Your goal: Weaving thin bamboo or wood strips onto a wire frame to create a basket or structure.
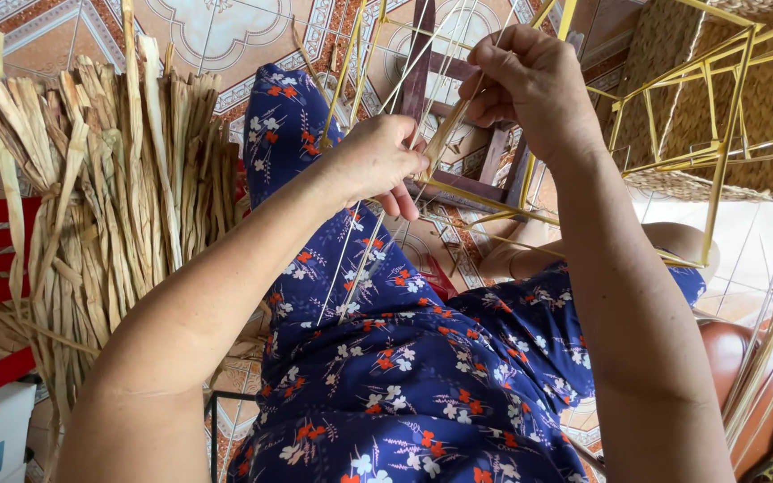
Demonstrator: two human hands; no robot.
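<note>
While I watch from the head view, everything is placed against the frame (458, 183).
Room: tiled floor (225, 36) shows past the frame's far side; the lap in the floral dress (404, 376) fills the near side.
Edges: dried-leaf bundle (109, 179) stands left of the frame, a second yellow frame (717, 116) right, close by.
Left hand (378, 161): closed, I see it pinching thin strands (351, 268) just before the frame.
Right hand (530, 85): closed, gripping a flat pale strip (445, 139) above the frame's bar.
Strip: tan, narrow, taut between both hands.
Frame: thin yellow wire, open-sided.
</note>
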